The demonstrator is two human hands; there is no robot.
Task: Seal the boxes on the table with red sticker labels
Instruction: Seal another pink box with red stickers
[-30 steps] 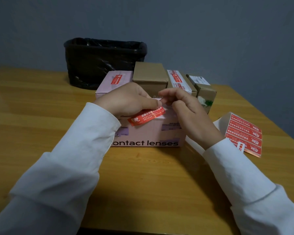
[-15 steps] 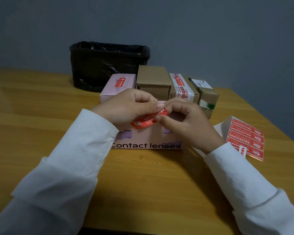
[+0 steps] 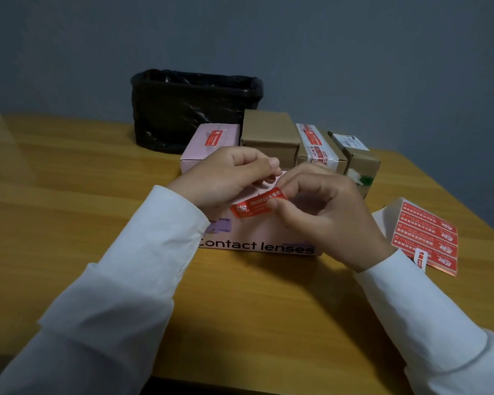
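Your right hand point(image 3: 322, 212) pinches a small red rectangular sticker label point(image 3: 257, 206) at its right end, thumb beneath and forefinger curled over the top. The label hangs in the air just above the top face of the pink cardboard box printed "Contact lenses" point(image 3: 257, 238), which sits on the wooden table point(image 3: 69, 195) directly in front of you. The label's long axis runs from lower left to upper right, and its free end points down and left, toward your left wrist. Its printed face is turned up toward you.

Your left hand point(image 3: 228, 178) sits just behind and left of the label, fingers curled, thumb and forefinger tips pressed together above the label's upper edge. Something pale shows at those fingertips; whether it is a strip of backing paper cannot be told, so it is unclear what that hand has hold of.

The right hand is the one carrying the label, so it appears the coming move is to lower the free left end onto the box beneath. The seam it should cross is hidden under your hands.

Behind stands a row of boxes: a pink one point(image 3: 208, 143) already bearing a red label, a plain brown cardboard one point(image 3: 268, 132), and two taped brown ones point(image 3: 317, 151) to the right. The sheet of spare red labels point(image 3: 425, 238) lies on the table, right of your right wrist.
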